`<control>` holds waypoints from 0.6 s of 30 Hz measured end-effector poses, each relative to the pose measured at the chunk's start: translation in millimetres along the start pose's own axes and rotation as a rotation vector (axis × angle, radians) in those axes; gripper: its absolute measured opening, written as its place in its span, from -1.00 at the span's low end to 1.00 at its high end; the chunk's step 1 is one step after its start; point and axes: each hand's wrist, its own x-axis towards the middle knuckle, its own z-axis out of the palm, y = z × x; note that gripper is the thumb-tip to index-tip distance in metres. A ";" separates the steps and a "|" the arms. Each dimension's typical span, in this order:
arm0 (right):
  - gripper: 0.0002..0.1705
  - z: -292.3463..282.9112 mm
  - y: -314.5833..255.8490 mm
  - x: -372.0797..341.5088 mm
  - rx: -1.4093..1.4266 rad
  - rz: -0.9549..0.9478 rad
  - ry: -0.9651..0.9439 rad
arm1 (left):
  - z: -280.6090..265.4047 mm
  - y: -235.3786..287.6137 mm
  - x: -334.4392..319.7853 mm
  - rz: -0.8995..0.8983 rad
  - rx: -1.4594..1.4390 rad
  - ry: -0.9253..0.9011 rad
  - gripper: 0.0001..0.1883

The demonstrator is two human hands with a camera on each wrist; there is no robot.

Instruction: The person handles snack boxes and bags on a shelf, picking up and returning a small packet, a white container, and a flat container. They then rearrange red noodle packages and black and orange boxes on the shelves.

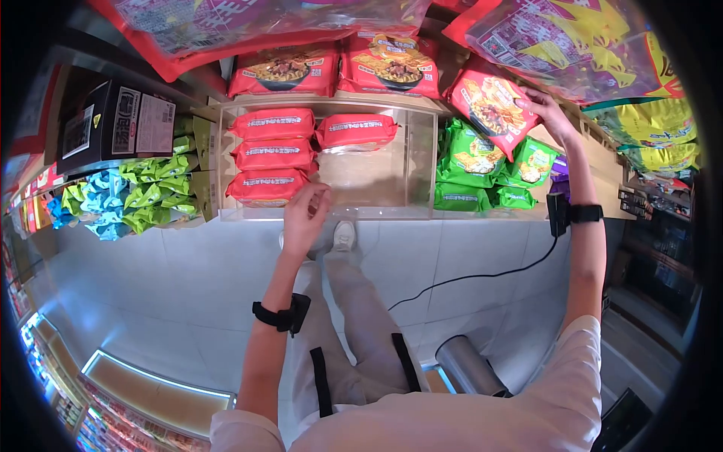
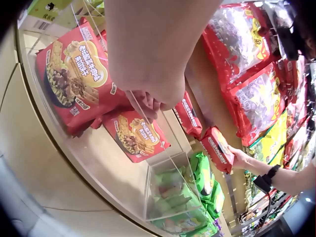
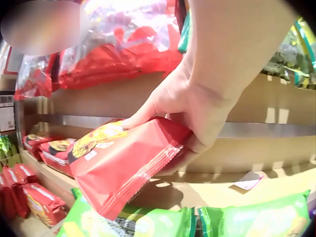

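My right hand [image 1: 553, 120] grips a red snack pack [image 1: 493, 105] by its end, thumb on the printed face. In the right wrist view this red pack [image 3: 123, 163] is tilted above the green packs [image 3: 133, 219]. My left hand [image 1: 307, 215] has loosely bent fingers right at the front red pack [image 1: 267, 187] in a clear acrylic bin [image 1: 422, 162]. Three red packs stand in the bin's left row, with another red pack [image 1: 358, 132] at the back right. In the left wrist view, the forearm partly hides the left hand [image 2: 148, 103].
More red packs [image 1: 286, 68] lie on the ledge behind the bin. Green packs [image 1: 471, 154] fill the section to its right. Large red-edged bags [image 1: 301, 30] overhang the back. A black box [image 1: 120, 124] stands at left, and a cable [image 1: 482, 275] hangs from the right wrist.
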 end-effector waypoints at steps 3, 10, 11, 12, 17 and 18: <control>-0.23 -29.4 28.1 47.6 -0.223 0.220 -0.063 | -0.3 0.6 1.1 0.015 0.025 0.006 -0.90; -0.35 -21.4 45.3 83.4 0.021 -0.009 0.061 | -0.3 -0.4 1.5 0.024 0.046 0.010 -0.90; -0.35 -18.0 50.2 87.6 0.078 -0.053 0.092 | -0.3 1.7 1.5 0.013 0.042 0.012 -0.90; -0.35 -16.5 52.5 92.9 0.133 -0.102 0.122 | -0.3 4.2 2.1 0.006 0.030 0.016 -0.90; -0.34 14.0 78.5 95.5 -0.065 0.145 0.705 | 0.2 -1.8 1.6 0.038 0.020 0.033 -0.90; -0.30 16.9 82.3 95.6 -0.019 0.207 0.684 | 0.0 -1.8 1.6 0.042 0.021 0.037 -0.90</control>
